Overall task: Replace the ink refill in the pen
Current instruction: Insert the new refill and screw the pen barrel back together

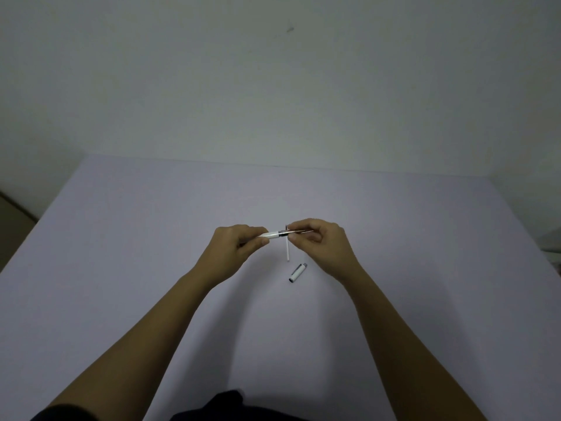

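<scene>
Above the middle of the pale lilac table (pixel 121 238), the left hand (pixel 235 247) pinches the white pen section with a silver ring (pixel 274 235). The right hand (pixel 321 243) pinches a thin reddish-brown refill (pixel 300 230) at its end. A white thin tube (pixel 287 252) and a white pen cap (pixel 298 272) lie just nearer the front edge.

Single head view, worn high, facing forward and down, table (pixel 151 238) filling lower frame, wall (pixel 273 71) above, hands mid-distance, centred
</scene>
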A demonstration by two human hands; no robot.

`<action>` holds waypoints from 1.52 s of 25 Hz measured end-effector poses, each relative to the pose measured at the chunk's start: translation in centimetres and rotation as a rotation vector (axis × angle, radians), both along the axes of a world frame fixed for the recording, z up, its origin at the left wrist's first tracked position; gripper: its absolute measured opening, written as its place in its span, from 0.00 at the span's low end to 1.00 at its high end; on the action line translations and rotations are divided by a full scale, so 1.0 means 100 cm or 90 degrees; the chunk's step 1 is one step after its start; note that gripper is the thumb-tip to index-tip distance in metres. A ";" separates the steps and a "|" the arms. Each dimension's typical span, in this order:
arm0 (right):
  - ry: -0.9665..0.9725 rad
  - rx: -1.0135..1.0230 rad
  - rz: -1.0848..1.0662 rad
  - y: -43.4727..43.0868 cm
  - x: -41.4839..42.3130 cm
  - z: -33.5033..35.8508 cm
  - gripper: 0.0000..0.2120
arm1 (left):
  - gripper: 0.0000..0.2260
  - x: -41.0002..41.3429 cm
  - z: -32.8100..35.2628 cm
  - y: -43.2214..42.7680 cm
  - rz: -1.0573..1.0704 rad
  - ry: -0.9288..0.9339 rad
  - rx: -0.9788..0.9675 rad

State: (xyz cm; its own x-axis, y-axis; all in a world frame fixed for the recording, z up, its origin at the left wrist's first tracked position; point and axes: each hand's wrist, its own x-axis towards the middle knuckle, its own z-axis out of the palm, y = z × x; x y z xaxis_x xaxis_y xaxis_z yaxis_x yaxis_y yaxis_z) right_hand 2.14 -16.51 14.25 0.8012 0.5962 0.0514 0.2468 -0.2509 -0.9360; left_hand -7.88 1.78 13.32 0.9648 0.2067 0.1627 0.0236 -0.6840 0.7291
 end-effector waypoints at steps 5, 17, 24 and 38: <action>-0.051 -0.074 -0.020 0.000 0.003 0.004 0.05 | 0.06 -0.002 0.002 -0.001 -0.021 -0.009 -0.019; -0.117 -0.013 0.044 -0.001 0.003 0.011 0.12 | 0.05 -0.004 0.007 -0.009 0.016 -0.012 -0.083; -0.137 -0.003 0.030 0.000 0.004 0.011 0.07 | 0.07 -0.007 0.010 -0.008 0.007 -0.035 -0.138; -0.098 0.034 0.023 -0.003 0.005 0.014 0.12 | 0.05 -0.006 0.012 -0.004 0.021 0.020 -0.293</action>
